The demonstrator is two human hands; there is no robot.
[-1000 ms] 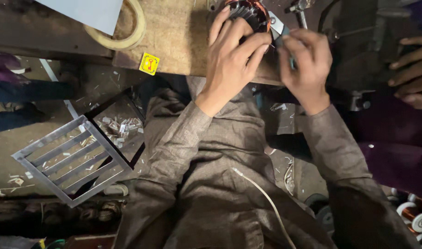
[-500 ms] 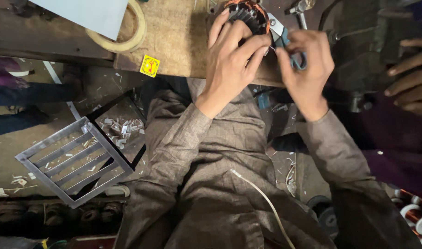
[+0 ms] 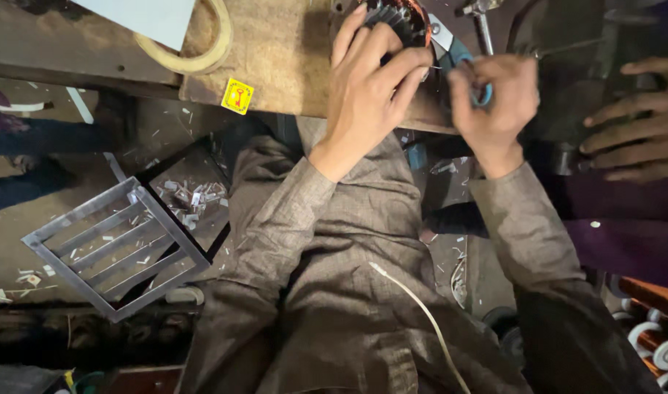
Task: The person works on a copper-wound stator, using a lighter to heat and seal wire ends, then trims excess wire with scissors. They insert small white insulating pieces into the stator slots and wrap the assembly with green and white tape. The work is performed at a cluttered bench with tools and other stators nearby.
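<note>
Both hands: left hand (image 3: 367, 87) seemingly atop motor stator (image 3: 398, 18).

You have one label in view: a small square yellow sticker (image 3: 237, 96) with a red figure on it, stuck slightly tilted on the near edge of the wooden workbench (image 3: 275, 58), left of your left hand (image 3: 367, 91). To its far left a pale blue-white flat sheet (image 3: 140, 14) lies on the bench top, its face plain.
</note>
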